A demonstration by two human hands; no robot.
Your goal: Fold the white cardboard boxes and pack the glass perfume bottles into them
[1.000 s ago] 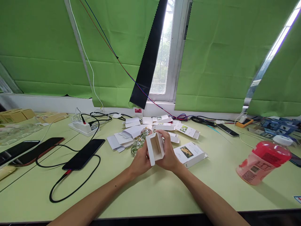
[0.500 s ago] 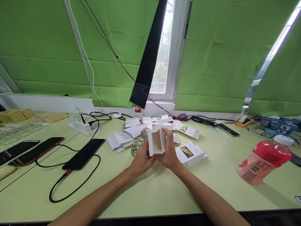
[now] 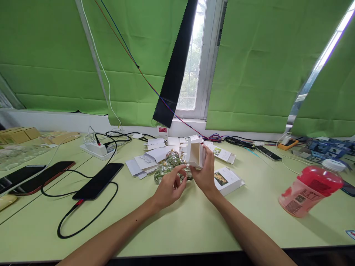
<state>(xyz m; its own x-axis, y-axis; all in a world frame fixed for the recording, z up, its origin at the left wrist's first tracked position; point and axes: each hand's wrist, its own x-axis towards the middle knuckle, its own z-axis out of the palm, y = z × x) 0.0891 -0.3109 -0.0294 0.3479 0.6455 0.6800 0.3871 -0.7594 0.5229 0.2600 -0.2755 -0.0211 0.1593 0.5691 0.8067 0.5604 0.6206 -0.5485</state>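
Note:
My right hand grips a small white cardboard box, tilted with its open end toward me; the inside looks bare. My left hand is apart from the box, its fingers curled loosely with a gap between thumb and forefinger and nothing visible in them. Just beyond the left hand's fingers sit three clear glass baubles with green patterning and gold-coloured tops, one partly hidden by my hands. Another white box with a yellow plant picture lies to the right of my right hand.
Flattened white cartons and printed boxes lie behind the baubles. A phone on a cable and a power strip are at left. A red drink bottle stands at right; black cables run along the wall.
My left hand has let go of the white box and dropped slightly toward me. My right hand has lifted the box up and to the right, uncovering more of the baubles.

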